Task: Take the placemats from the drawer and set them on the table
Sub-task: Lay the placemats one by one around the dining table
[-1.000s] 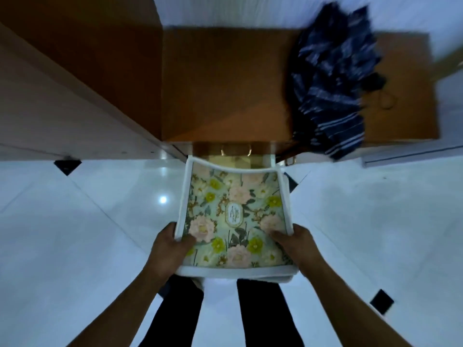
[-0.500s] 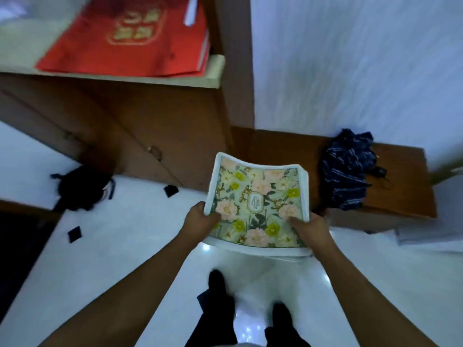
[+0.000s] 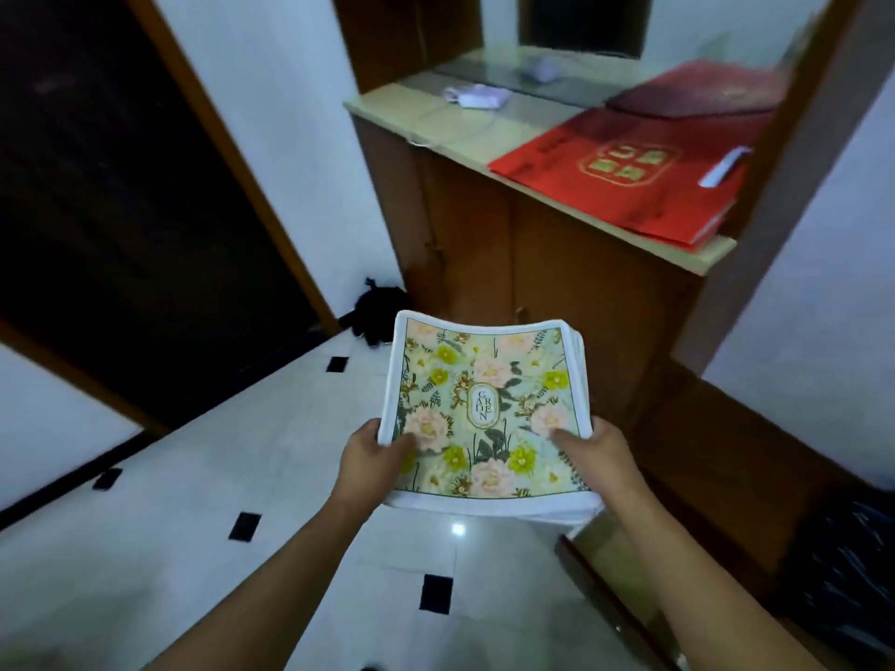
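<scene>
Between your hands: placemats point(image 3: 484, 414), a floral stack held up above the floor point(image 3: 218, 477).
Left hand point(image 3: 370, 457): you pinch the stack's left edge, thumb on top.
Right hand point(image 3: 593, 452): you pinch its right edge, thumb on top.
Counter point(image 3: 450, 133): beyond the stack, bearing a red bag point(image 3: 624, 181) and a white item point(image 3: 477, 96).
Doorway point(image 3: 121, 186): dark, on your left.

Floral placemats point(image 3: 484, 414) (white-edged), red folder point(image 3: 624, 181), black-diamond floor point(image 3: 242, 477)
</scene>
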Demonstrator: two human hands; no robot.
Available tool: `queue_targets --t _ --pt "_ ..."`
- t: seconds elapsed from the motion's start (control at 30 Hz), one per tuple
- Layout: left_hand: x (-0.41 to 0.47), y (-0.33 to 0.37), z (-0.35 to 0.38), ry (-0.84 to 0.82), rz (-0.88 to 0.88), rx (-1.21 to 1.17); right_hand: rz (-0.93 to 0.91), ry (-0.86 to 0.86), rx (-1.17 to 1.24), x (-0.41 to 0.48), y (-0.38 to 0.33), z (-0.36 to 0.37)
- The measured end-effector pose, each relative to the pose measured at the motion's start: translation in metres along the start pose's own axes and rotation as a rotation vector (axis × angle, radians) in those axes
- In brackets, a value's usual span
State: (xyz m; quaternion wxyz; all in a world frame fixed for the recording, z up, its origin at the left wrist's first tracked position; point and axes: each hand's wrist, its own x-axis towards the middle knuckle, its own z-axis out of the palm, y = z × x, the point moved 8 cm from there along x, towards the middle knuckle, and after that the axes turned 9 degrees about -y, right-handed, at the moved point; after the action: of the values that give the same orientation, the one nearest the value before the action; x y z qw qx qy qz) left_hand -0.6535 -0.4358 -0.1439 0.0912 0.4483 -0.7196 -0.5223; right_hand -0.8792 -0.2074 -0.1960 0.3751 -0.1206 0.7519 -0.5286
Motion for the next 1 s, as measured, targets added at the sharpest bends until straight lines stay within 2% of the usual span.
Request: queue_targets --t 0.3,0.6,0.77,1.0 --pt "-0.073 -0.094 -0.216 0.361 -0.078 -0.203 -0.165 -0.332 -0.242 -0.002 -0.109 0.24" --pt "-0.171 -0.225 -0.448 0.693 -0.127 -0.301 -0.318 -0.615 -0.354 -0.063 -0.159 0.549" --pt "-0.223 -0.292 -0.54 0.88 -0.178 -0.358 -0.366 -0.757 -0.394 -0.107 -0.175 0.691" --pt "-0.264 -0.36 -0.617 1.166 -0.29 -0.447 -0.424 -0.989 -0.484 -0.132 -0.187 0.861"
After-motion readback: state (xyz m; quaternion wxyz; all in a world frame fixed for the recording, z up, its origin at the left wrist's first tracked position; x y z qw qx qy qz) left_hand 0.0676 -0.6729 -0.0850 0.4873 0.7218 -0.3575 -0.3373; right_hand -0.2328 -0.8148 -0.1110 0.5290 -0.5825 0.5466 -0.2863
